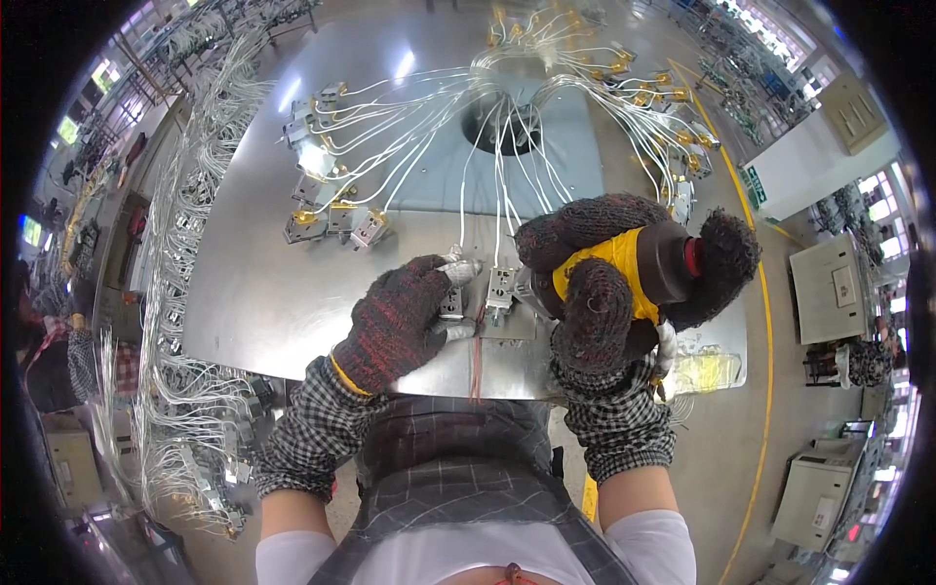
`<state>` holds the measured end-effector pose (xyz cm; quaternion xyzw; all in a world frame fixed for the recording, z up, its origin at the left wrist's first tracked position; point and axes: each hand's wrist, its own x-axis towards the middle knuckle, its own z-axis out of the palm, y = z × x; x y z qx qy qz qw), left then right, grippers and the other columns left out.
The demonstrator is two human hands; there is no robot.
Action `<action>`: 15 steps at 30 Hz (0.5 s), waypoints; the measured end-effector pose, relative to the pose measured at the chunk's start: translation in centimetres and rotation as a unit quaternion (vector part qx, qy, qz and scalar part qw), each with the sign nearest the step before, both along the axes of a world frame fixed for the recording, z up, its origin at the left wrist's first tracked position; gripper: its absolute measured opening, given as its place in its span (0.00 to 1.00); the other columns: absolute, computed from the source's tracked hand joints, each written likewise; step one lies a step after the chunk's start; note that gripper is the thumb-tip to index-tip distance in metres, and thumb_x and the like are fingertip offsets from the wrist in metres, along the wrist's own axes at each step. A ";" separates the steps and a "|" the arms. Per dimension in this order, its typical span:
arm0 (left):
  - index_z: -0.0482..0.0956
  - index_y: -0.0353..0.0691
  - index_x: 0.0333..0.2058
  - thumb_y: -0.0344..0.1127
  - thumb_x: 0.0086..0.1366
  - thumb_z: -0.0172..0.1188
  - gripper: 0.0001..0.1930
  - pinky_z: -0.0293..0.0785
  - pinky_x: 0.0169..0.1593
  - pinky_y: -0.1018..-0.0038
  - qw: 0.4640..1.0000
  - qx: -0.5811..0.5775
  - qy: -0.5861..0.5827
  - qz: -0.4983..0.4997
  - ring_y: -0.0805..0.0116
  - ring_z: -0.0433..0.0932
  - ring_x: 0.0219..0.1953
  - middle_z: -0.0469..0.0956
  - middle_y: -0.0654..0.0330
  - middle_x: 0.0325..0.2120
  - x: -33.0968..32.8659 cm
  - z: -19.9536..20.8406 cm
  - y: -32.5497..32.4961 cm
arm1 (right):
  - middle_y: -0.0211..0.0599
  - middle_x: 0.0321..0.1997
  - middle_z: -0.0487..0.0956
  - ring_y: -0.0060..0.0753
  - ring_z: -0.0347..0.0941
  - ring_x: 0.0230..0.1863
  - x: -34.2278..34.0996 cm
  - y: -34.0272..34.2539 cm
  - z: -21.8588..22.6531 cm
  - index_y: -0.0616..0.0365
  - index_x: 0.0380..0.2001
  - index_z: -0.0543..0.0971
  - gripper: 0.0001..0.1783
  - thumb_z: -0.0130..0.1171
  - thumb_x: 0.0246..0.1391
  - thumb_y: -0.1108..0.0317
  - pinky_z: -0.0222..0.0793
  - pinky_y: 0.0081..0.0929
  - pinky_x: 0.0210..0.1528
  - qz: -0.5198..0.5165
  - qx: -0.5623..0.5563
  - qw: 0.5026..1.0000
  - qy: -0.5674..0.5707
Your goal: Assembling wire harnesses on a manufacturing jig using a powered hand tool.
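My right hand (614,273), in a dark knitted glove, is wrapped round a dark hand-held power tool (669,261) with a yellow band. The tool's metal nose points left at a small metal connector block (500,285) with a white cable; whether they touch is unclear. My left hand (400,317), in a dark red-flecked glove with white-wrapped fingertips, grips another small metal block (450,304) just left of it. Thin reddish-brown strands (476,369) hang from between the blocks over the table's near edge. The fingers partly hide the left block.
A shiny metal table (263,283) spreads before me. White cables (429,107) fan out from a dark round opening (502,127), ending in metal blocks (336,216). Bundled cables (180,224) hang along the left. Grey cabinets (827,283) stand at the right; a co-worker's checked sleeve (80,361) shows far left.
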<state>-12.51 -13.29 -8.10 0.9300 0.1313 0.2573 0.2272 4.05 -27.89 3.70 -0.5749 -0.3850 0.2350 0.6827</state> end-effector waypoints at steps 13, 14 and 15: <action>0.72 0.48 0.60 0.37 0.47 0.73 0.38 0.73 0.54 0.59 1.000 -0.026 -0.002 -0.009 0.51 0.75 0.53 0.75 0.50 0.52 0.2 -0.6 -0.3 | 0.32 0.40 0.84 0.27 0.80 0.43 -0.2 -0.2 -0.2 0.54 0.42 0.81 0.21 0.75 0.42 0.73 0.73 0.29 0.56 -0.017 0.016 0.999 0.042; 0.72 0.48 0.60 0.35 0.47 0.72 0.38 0.72 0.54 0.59 0.999 -0.036 0.008 -0.012 0.50 0.75 0.54 0.74 0.50 0.53 0.1 -0.7 -0.1 | 0.32 0.40 0.84 0.27 0.80 0.43 -0.1 -0.2 -0.3 0.54 0.42 0.81 0.21 0.75 0.42 0.73 0.73 0.29 0.56 -0.016 0.016 0.999 0.043; 0.72 0.48 0.60 0.33 0.46 0.71 0.38 0.72 0.55 0.58 0.999 -0.046 0.017 -0.014 0.50 0.75 0.54 0.74 0.50 0.53 0.1 -0.8 -0.1 | 0.33 0.41 0.84 0.27 0.80 0.44 0.0 -0.2 -0.4 0.54 0.42 0.81 0.21 0.75 0.42 0.73 0.73 0.29 0.56 -0.013 0.014 0.997 0.075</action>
